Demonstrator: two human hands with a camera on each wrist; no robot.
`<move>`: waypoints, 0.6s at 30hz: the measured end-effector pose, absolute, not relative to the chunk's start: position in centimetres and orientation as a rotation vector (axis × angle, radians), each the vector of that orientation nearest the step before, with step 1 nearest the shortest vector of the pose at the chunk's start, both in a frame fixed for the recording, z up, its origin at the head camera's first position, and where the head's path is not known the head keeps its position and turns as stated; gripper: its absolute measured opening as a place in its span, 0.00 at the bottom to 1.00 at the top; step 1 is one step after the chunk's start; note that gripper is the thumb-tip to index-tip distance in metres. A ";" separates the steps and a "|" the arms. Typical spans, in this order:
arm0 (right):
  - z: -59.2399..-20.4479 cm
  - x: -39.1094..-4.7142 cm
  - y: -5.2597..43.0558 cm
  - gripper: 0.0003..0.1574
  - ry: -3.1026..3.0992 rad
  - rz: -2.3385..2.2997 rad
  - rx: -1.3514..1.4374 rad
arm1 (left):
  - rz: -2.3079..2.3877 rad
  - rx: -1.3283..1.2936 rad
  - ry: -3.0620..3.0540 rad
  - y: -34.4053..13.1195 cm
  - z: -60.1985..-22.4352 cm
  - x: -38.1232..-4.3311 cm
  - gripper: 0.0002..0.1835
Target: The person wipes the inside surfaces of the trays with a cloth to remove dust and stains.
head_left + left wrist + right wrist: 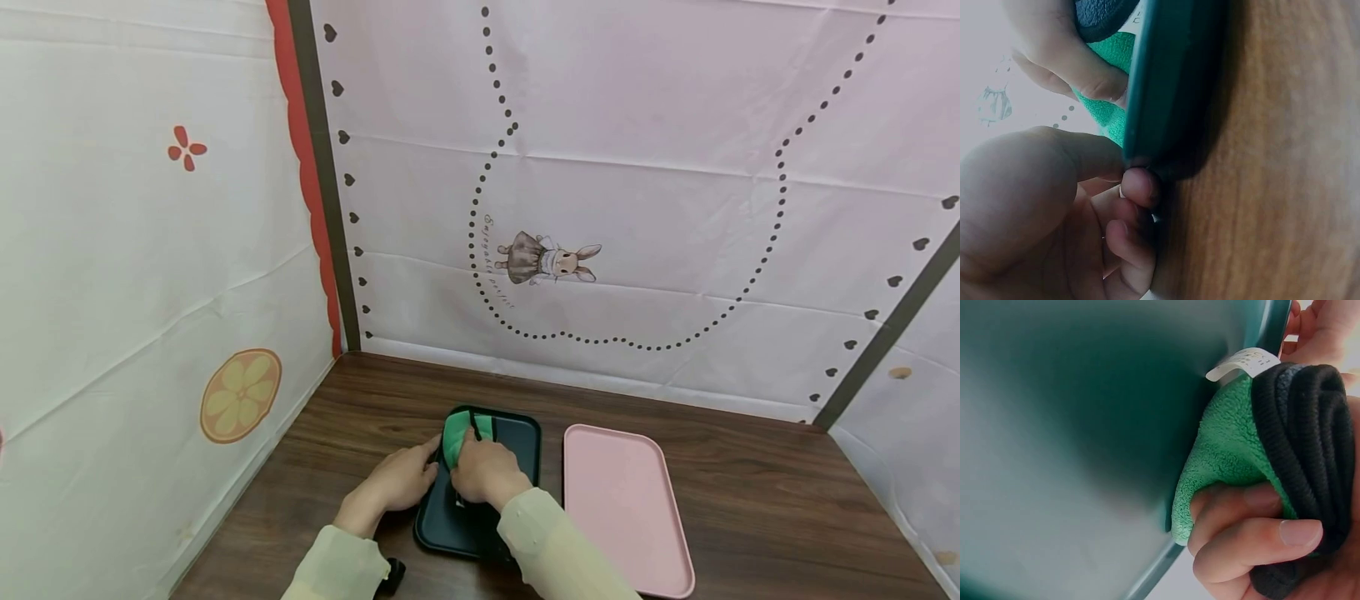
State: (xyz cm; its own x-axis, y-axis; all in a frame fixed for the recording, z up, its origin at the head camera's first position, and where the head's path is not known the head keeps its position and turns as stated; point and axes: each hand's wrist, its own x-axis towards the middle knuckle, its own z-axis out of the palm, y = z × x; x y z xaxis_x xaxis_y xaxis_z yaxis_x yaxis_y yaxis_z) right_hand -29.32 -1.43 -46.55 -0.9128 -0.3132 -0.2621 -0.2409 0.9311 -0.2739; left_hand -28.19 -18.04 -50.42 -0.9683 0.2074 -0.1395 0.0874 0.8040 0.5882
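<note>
A dark teal tray [519, 437] lies on the wooden table. My left hand [403, 477] is at its left side, thumb and fingertips pinching the rim [1138, 94] in the left wrist view. A green towelling cloth [455, 429] with black edging is bunched on the tray's far left part. My right hand [487, 471] grips this cloth, its fingers [1241, 550] curled into the folds in the right wrist view. A white label [1246, 364] sticks out from the cloth, and part of the cloth is hidden under the right hand.
Just right of the teal tray lies a pink tray [618, 500]. A printed fabric wall [660, 250] rises behind the table, and another [150, 292] stands along the left edge. Close to the left sleeve is a small black object [392, 575].
</note>
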 end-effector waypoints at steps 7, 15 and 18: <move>-46.3 -28.8 -1.3 0.49 2.784 -0.310 -0.422 | 0.903 0.235 2.792 -18.1 -50.5 -28.3 0.30; -46.4 -28.1 -1.2 0.49 2.775 -0.325 -0.446 | 0.907 0.225 2.788 -18.1 -50.6 -28.4 0.30; -46.4 -27.9 -1.3 0.49 2.776 -0.303 -0.457 | 0.910 0.231 2.790 -18.1 -50.6 -28.4 0.30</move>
